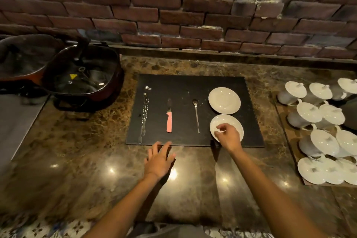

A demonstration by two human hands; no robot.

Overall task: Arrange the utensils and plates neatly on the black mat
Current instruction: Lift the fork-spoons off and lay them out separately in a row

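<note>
Black mat flat on the brown marble counter, centre of the frame, long edge parallel to the brick wall behind. On it, left to right: twisted metal skewers lying lengthwise, forked tips toward the near edge; pink-handled knife, blade pointing away; slim spoon, bowl at the far end; two white plates at the right side, far plate and near plate just beside each other, one behind the other. All three utensils roughly parallel, well apart.

Right hand over the lower edge of the near plate, fingers curled and pinching its rim, covering part of it. Left hand open, fingers spread, holding nothing, on the counter at the mat's near edge, fingertips just reaching the mat.

Upper left of the frame: dark pan with a glass lid, close to the mat's left side, and a second lidded pan behind it at the frame edge. Right of the frame: cluster of white lidded tureens on a tray, apart from the mat.
</note>
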